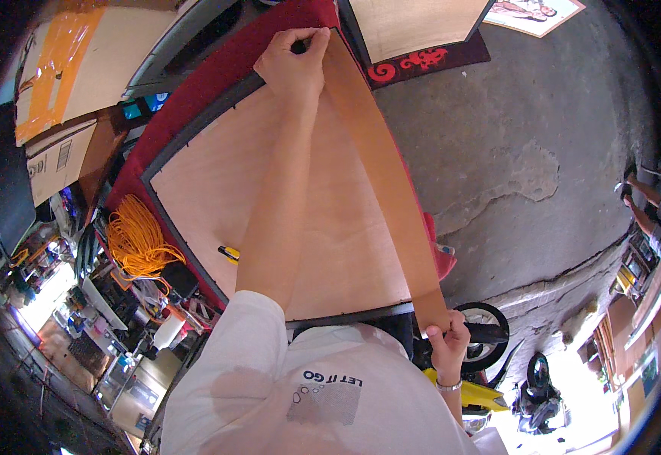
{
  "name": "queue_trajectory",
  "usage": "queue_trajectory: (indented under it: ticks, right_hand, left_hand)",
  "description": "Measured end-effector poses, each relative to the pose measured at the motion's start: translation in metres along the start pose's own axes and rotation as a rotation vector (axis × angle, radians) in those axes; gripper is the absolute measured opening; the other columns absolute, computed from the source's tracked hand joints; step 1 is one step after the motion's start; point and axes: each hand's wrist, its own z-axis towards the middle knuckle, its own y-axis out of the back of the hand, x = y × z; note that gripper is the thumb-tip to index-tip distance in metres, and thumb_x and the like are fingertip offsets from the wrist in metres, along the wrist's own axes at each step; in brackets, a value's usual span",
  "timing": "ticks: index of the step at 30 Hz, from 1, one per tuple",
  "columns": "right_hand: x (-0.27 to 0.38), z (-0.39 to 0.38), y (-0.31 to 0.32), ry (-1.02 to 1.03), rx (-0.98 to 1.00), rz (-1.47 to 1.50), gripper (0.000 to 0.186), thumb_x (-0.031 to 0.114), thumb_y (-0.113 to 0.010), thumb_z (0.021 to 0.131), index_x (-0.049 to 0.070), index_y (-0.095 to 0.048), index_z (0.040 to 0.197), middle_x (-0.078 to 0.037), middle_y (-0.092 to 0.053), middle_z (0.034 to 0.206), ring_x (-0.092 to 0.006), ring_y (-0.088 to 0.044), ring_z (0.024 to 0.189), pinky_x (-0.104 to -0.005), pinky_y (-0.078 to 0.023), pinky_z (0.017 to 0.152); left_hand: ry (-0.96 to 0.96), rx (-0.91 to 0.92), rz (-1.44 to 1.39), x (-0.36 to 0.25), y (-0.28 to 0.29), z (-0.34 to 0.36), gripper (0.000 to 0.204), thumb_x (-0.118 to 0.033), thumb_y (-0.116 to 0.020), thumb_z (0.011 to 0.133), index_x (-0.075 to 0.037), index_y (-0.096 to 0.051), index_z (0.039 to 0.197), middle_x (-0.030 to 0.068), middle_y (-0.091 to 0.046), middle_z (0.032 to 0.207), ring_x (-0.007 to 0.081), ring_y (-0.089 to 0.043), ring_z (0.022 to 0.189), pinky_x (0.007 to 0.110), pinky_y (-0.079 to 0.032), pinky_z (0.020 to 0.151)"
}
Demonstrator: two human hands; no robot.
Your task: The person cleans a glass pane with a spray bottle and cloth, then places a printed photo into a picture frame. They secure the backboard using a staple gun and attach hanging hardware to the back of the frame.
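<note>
A wide brown strip of tape [385, 199] stretches along the right side of a framed wooden panel [349, 227] with a dark border. At the far corner, my left hand [296, 64] pinches the strip's end with thumb and finger closed. My right hand [449, 343] grips the strip's near end, just past the panel's near right corner. Between the hands, the strip hides most of the panel's right border. A yellow and black utility knife [229, 253] lies on the panel beside my left forearm, which covers part of the panel.
Red cloth [270, 34] lies under the panel. A coil of orange cord [137, 236] sits at its left. Another framed panel [418, 26] is beyond the far right corner. Cardboard boxes [61, 64] stand far left. A motorbike [486, 334] is at the near right; another person [656, 227] is far right.
</note>
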Motion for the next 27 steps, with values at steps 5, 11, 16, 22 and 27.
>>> queue_trajectory:
  ticks: [5,11,16,22,27]
  right_hand:
    - [0.0,-0.001,-0.001,-0.005,-0.005,0.004,0.041,0.04,-0.082,0.076,0.005,-0.062,0.08,-0.003,-0.056,0.077,-0.0206,-0.043,0.081,-0.0346,-0.037,0.077]
    - [0.0,-0.002,-0.005,-0.02,-0.027,0.04,0.042,0.041,-0.081,0.077,0.005,-0.062,0.082,-0.004,-0.055,0.076,-0.0211,-0.043,0.081,-0.035,-0.038,0.076]
    - [-0.005,0.002,-0.007,0.025,0.013,-0.01,0.039,0.038,-0.079,0.08,0.004,-0.062,0.085,-0.004,-0.055,0.075,-0.0208,-0.042,0.08,-0.0351,-0.037,0.075]
    - [-0.026,0.004,-0.014,0.103,0.017,-0.03,0.036,0.035,-0.078,0.081,0.004,-0.06,0.081,-0.005,-0.053,0.072,-0.022,-0.041,0.077,-0.036,-0.036,0.073]
    - [-0.032,0.009,-0.015,0.203,0.018,-0.125,0.035,0.033,-0.076,0.083,0.003,-0.058,0.077,-0.006,-0.051,0.068,-0.0223,-0.042,0.074,-0.0359,-0.036,0.072]
  left_hand:
    - [0.006,0.001,0.026,0.0,0.0,0.001,0.029,-0.036,-0.083,0.076,-0.009,-0.079,0.086,0.0115,-0.074,0.091,0.0292,-0.07,0.087,0.039,-0.053,0.081]
    - [0.088,0.043,0.09,-0.01,0.0,-0.001,0.03,-0.036,-0.084,0.074,-0.009,-0.078,0.088,0.0101,-0.074,0.094,0.0275,-0.07,0.092,0.038,-0.052,0.084]
    - [0.0,-0.238,0.099,0.014,-0.002,0.001,0.037,-0.026,-0.082,0.075,-0.009,-0.069,0.106,0.0076,-0.068,0.104,0.0291,-0.062,0.1,0.044,-0.046,0.09]
    - [-0.542,0.205,0.031,0.01,0.023,-0.008,0.047,-0.029,-0.056,0.098,-0.008,-0.052,0.14,0.0137,-0.052,0.142,0.0342,-0.048,0.133,0.045,-0.033,0.113]
    - [-0.733,0.563,0.173,0.024,0.015,-0.003,0.053,-0.039,-0.028,0.108,-0.01,-0.043,0.149,0.0119,-0.038,0.156,0.0285,-0.034,0.145,0.045,-0.023,0.12]
